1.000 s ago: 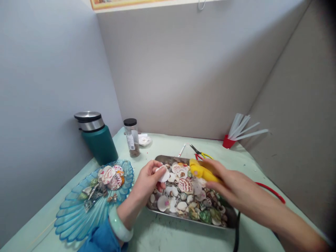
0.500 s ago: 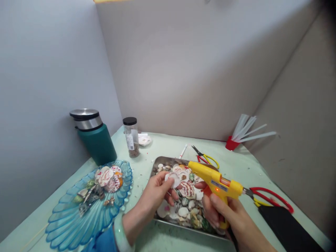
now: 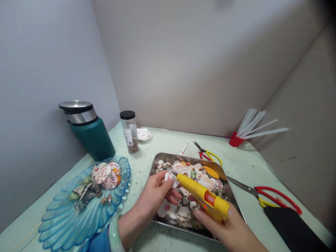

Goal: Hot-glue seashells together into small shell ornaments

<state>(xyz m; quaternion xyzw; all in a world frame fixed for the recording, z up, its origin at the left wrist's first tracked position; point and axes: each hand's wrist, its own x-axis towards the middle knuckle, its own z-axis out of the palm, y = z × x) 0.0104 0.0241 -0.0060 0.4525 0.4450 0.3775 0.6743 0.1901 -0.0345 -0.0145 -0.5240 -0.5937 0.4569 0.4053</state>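
Between thumb and fingers, my left hand (image 3: 154,192) pinches a pale scallop shell (image 3: 170,177) above the metal tray (image 3: 237,203). My right hand (image 3: 223,227) is wrapped round a yellow hot glue gun (image 3: 202,196) with a small orange light on its side. The gun's nozzle points left and is right at the shell; I cannot tell whether they touch. Many mixed shells (image 3: 207,182) lie in the tray beneath both hands. The gun's handle and trigger are mostly hidden.
On the left, a blue shell-shaped dish (image 3: 60,224) bears shells, with a teal bottle (image 3: 91,138) behind it. A jar (image 3: 128,134) and small scissors (image 3: 211,155) are at the back. Large red-handled scissors (image 3: 278,196) and a red cup of glue sticks (image 3: 236,140) are at right.
My right hand has brought the glue gun left and down, its nozzle now at the shell. The left hand keeps the shell nearly in place. The view has shifted slightly.
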